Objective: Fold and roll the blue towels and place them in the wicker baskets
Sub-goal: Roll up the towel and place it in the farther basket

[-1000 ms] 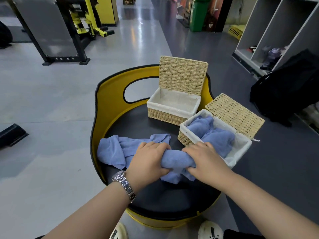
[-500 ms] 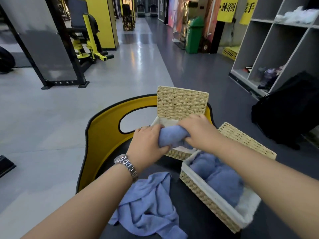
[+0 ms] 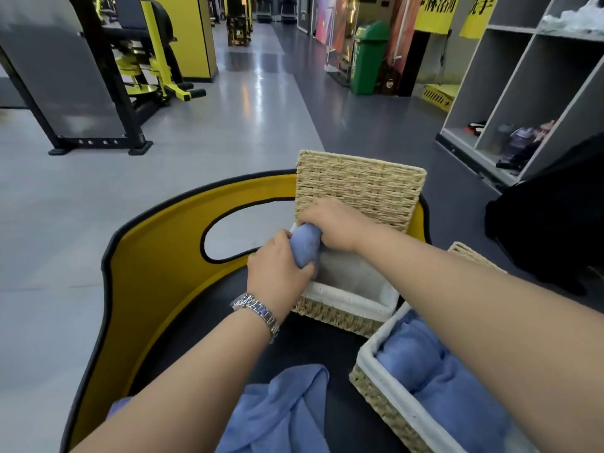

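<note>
A rolled blue towel (image 3: 305,245) sits at the left end of the far wicker basket (image 3: 346,313), inside its white lining. My left hand (image 3: 277,269) grips the roll's near end and my right hand (image 3: 336,225) grips its far end, against the basket's raised lid (image 3: 359,188). The near wicker basket (image 3: 382,392) at the lower right holds rolled blue towels (image 3: 434,374). A loose, crumpled blue towel (image 3: 277,410) lies on the black seat between my forearms.
Both baskets stand on a black seat (image 3: 313,348) with a curved yellow backrest (image 3: 157,266). A black bag (image 3: 552,210) and grey shelving (image 3: 523,93) are on the right. Gym machines (image 3: 137,57) stand far left on the grey floor.
Both hands lifted the rolled towel off the seat, carried it forward and lowered it into the far basket's left end. The camera moved closer and tilted up.
</note>
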### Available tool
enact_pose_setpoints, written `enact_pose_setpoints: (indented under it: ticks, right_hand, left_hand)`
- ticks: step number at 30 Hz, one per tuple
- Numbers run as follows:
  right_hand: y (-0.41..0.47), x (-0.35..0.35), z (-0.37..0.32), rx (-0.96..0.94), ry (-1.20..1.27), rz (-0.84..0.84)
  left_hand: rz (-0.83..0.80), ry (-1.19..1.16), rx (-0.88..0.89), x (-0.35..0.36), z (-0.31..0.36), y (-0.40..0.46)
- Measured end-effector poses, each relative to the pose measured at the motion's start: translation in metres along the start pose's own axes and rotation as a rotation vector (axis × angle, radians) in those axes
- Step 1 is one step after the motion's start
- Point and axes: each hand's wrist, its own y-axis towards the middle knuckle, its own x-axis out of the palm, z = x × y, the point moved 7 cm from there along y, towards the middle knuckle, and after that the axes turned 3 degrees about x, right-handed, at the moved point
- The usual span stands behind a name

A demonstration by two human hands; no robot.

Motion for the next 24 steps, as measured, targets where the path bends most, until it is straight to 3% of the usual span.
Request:
enact_pose_setpoints:
  ticks: [4,11,15,24]
  right_hand:
    - [0.003,0.025,-0.006,0.018,0.027,-0.066]
    - [0.004,0.061,-0.007,0.098,0.123,-0.212]
    - [-0.001,0.072,-0.007,0.085,0.144,-0.134]
    - [-0.003,0.068,-0.016,0.084,0.090,-0.141]
  left_hand:
    - [-0.029,0.113,0.045,0.007,-0.005,-0.005]
    - [-0.017,0.102,0.026,0.006,-0.010,-0.003]
    - [-0.134,0.186,0.054,0.014,-0.001,0.007]
    - [-0.178,0.248,0.041,0.018,-0.010,0.014]
